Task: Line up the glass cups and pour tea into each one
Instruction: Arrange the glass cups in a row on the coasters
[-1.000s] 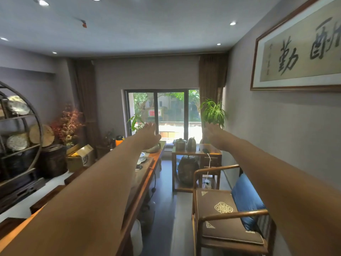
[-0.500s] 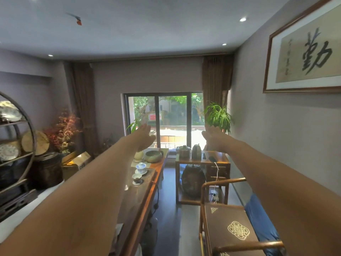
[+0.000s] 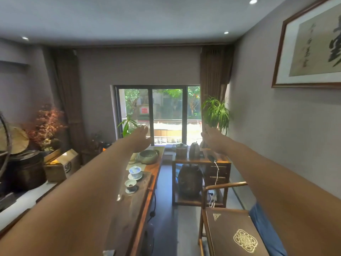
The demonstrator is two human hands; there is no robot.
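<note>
Both my arms stretch straight out in front of me at chest height. My left hand (image 3: 141,136) is flat with straight fingers and holds nothing. My right hand (image 3: 212,138) is the same, fingers extended, empty. Below my left arm runs a long wooden tea table (image 3: 145,198). On it stand a blue-and-white lidded cup (image 3: 135,171) on a saucer, a white strainer cup (image 3: 130,184) on a stand, and a small clear glass cup (image 3: 119,197) partly hidden by my forearm. A glazed bowl (image 3: 148,156) sits further along.
A side table (image 3: 201,161) by the window carries a jar and a dark kettle (image 3: 194,150), with a large pot beneath. A wooden armchair (image 3: 227,224) with a blue cushion stands at right. Cardboard box (image 3: 64,164) and shelving sit at left.
The view has tilted down and shifted left, so more of the tea table and its cups shows. Both arms stay stretched out with flat empty hands.
</note>
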